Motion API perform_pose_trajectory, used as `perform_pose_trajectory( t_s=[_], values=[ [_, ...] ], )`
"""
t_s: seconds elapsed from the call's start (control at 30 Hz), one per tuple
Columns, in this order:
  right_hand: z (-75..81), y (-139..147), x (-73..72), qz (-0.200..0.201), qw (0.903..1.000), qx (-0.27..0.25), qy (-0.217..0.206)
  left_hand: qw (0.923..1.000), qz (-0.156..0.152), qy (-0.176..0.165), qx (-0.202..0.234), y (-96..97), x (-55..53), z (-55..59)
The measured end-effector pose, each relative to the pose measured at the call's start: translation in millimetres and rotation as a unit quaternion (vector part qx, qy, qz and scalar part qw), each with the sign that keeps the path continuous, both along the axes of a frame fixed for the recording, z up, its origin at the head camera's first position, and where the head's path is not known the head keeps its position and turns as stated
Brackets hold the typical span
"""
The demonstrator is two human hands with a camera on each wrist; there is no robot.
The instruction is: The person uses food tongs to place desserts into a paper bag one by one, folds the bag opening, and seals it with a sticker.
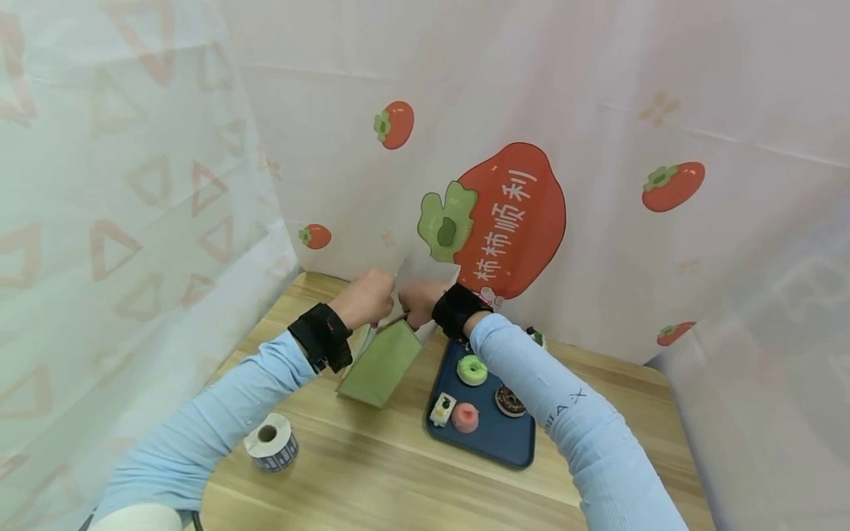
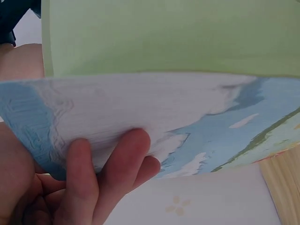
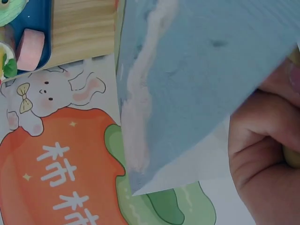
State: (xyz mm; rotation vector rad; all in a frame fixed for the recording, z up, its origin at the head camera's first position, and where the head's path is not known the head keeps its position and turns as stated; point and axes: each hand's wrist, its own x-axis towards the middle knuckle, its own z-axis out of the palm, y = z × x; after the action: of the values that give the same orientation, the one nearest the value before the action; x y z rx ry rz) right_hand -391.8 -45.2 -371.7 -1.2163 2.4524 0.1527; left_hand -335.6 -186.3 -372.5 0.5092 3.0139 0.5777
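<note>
A paper bag [image 1: 384,363] with a pale green side stands tilted on the table, its top between my two hands. Blue and white painting covers another panel of the bag [image 2: 136,103]. My left hand [image 1: 367,297] grips the bag's top edge; in the left wrist view its fingertips [image 2: 133,145] press on the painted panel. Beside it, my right hand [image 1: 423,301] holds the opposite side of the bag's mouth with curled fingers, seen at the paper's edge in the right wrist view. The inside of the bag is hidden.
A dark blue tray [image 1: 485,446] right of the bag carries a green donut [image 1: 472,370], a chocolate donut [image 1: 510,401], a pink cake [image 1: 465,418] and other small cakes. On the left stands a roll of labels [image 1: 272,442]. A printed curtain [image 1: 598,110] hangs behind the table.
</note>
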Motion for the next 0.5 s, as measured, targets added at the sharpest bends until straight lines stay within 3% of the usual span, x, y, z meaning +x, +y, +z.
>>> perform_pose_trajectory(
  t_s=[0.5],
  values=[
    [-5.9, 0.9, -0.3, 0.012, 0.9997, 0.017, 0.010, 0.9999, -0.002, -0.007, 0.010, -0.5, 4.0, 3.4]
  ],
)
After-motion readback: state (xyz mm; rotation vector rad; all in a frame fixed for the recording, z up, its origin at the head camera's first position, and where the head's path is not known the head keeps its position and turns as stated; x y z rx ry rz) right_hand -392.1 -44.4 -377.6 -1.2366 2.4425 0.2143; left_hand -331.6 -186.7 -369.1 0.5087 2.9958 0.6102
